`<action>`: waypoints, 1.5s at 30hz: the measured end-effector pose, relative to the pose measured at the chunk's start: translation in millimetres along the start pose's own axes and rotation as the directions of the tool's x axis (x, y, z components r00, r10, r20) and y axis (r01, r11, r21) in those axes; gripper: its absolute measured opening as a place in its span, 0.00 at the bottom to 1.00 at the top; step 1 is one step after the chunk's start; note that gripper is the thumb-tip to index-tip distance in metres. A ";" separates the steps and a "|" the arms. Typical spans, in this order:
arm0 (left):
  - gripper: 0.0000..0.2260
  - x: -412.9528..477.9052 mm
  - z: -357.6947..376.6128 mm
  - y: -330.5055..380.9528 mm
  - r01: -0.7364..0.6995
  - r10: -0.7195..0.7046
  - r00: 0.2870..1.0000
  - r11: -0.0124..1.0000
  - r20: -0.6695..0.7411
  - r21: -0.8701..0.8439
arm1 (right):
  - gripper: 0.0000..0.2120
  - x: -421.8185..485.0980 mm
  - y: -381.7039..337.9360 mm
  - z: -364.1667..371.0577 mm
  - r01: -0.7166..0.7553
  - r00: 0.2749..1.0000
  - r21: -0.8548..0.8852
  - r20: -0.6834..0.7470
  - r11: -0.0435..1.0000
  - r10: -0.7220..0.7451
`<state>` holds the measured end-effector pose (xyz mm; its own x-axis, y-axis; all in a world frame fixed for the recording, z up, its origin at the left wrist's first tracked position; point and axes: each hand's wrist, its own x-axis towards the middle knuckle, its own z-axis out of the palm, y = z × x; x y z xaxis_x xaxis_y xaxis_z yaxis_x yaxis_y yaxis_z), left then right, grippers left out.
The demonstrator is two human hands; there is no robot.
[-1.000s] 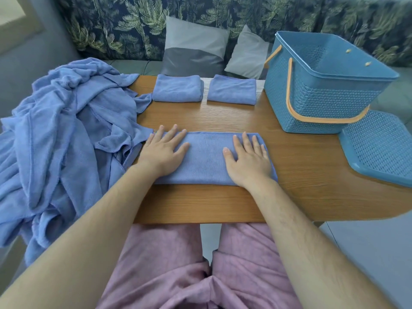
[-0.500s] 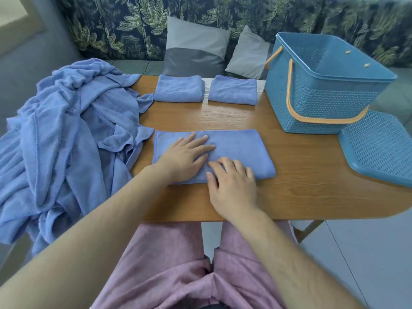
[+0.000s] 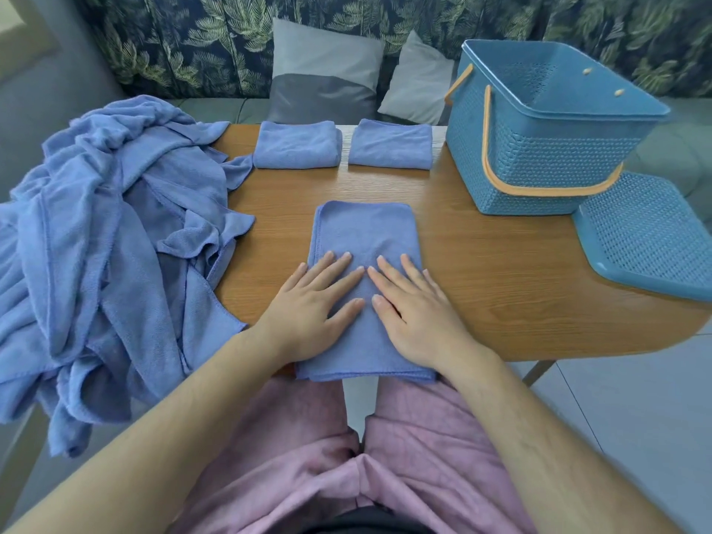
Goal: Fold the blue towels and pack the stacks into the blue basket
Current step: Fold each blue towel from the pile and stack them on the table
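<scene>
At the near edge of the wooden table [image 3: 501, 271], a folded blue towel [image 3: 366, 233] lies lengthwise, running from the middle of the tabletop back toward the person, its near end reaching just past the table edge above the pink trousers [image 3: 308, 437]. Both hands lie flat on its near half. The left hand [image 3: 312, 306] rests palm down with fingers straight and slightly fanned, pointing far and to the right. The right hand [image 3: 416, 306] lies beside it, palm down, fingers straight and spread, pointing far and to the left. The fingertips of the two hands nearly meet over the middle of the towel. Neither hand pinches or curls round the cloth.

On the left, a loose pile of unfolded blue towels [image 3: 108, 244] covers that end of the table and spills off its side. At the far edge, two folded towels [image 3: 296, 144] [image 3: 391, 142] lie side by side, slightly apart. On the right stands the blue basket [image 3: 539, 148], with its orange handle [image 3: 489, 148] lowered against the wall. Its blue perforated lid [image 3: 647, 233] lies flat just beside it, nearer and to the right.
</scene>
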<state>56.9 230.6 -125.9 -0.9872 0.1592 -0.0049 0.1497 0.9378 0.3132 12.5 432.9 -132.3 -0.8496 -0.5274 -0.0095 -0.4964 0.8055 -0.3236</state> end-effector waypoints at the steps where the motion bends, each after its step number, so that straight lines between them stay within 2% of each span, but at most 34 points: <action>1: 0.27 -1.7 -0.6 -0.6 -0.022 0.022 1.000 1.000 0.007 0.023 | 0.26 0.1 0.2 0.2 0.002 1.000 0.001 -0.003 1.000 -0.002; 6: 0.31 -21.0 2.5 -1.8 -0.139 0.143 0.988 0.988 0.051 -0.065 | 0.25 -0.9 -0.6 1.1 0.007 1.000 0.021 -0.003 1.000 -0.007; 10: 0.32 -31.0 0.0 -6.4 -0.214 0.215 0.977 0.966 -0.006 -0.146 | 0.25 -5.8 0.5 -2.9 0.051 0.999 0.080 0.001 0.996 -0.051; 15: 0.40 -39.9 -5.6 -11.7 -0.345 0.360 0.933 0.913 0.031 -0.219 | 0.22 -11.5 5.7 -4.5 0.120 0.993 0.144 -0.038 0.982 -0.116; 17: 0.39 -39.5 -6.6 -10.5 -0.358 0.370 0.927 0.920 0.057 -0.160 | 0.20 -11.7 8.2 -6.3 0.155 0.986 0.159 -0.085 0.975 -0.143; 20: 0.31 -41.1 -8.8 -5.7 -0.365 0.373 0.926 0.924 0.059 -0.118 | 0.18 -13.2 7.7 -11.5 0.191 0.978 0.204 -0.125 0.960 -0.168; 24: 0.19 -42.2 -18.0 -5.7 -0.321 0.335 0.942 0.907 0.004 -0.272 | 0.17 -20.2 1.2 -25.7 0.249 0.966 0.330 -0.158 0.910 -0.206; 27: 0.12 -41.6 -21.1 -11.8 -0.247 0.218 0.969 0.897 -0.120 -0.366 | 0.29 -27.8 -3.0 -42.4 0.263 0.955 0.479 -0.008 0.838 -0.295; 30: 0.08 -39.4 -24.9 -12.5 -0.126 0.015 0.973 0.868 -0.229 -0.480 | 0.42 -32.0 -3.8 -48.0 0.300 0.937 0.420 0.038 0.856 -0.347; 32: 0.08 -36.7 -24.9 -16.2 -0.091 -0.076 0.960 0.828 -0.271 -0.553 | 0.36 -28.1 -2.2 -45.2 0.299 0.949 0.447 -0.050 0.843 -0.310; 35: 0.05 -34.5 -25.3 -20.0 -0.071 -0.185 0.929 0.761 -0.320 -0.645 | 0.12 -18.9 3.6 -36.9 0.318 0.943 0.480 -0.250 0.817 -0.221; 36: 0.05 -33.4 -25.8 -20.9 -0.066 -0.221 0.921 0.722 -0.321 -0.689 | 0.07 -17.1 6.2 -34.0 0.282 0.950 0.519 -0.268 0.807 -0.160; 38: 0.07 -32.1 -27.3 -23.5 -0.068 -0.243 0.925 0.652 -0.292 -0.756 | 0.08 -14.9 9.9 -28.5 0.147 0.979 0.653 -0.201 0.743 -0.017; 40: 0.11 -32.1 -30.0 -27.3 -0.055 -0.205 0.949 0.637 -0.238 -0.769 | 0.11 -12.7 14.5 -23.0 0.072 0.990 0.744 -0.133 0.665 0.041; 42: 0.13 -32.5 -31.5 -31.5 -0.039 -0.172 0.967 0.633 -0.190 -0.773 | 0.10 -10.1 18.2 -21.5 0.053 0.992 0.802 -0.113 0.594 0.063; 45: 0.10 -31.8 -32.9 -31.8 -0.067 -0.175 0.963 0.584 -0.206 -0.809 | 0.08 -9.6 19.7 -25.9 0.060 0.992 0.883 -0.104 0.465 0.070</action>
<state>81.8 185.5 -104.5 -0.9879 -0.0746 0.1361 0.1093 0.2878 0.9514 6.2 460.9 -114.1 -0.8960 -0.4392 0.0661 -0.1241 0.1047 -0.9867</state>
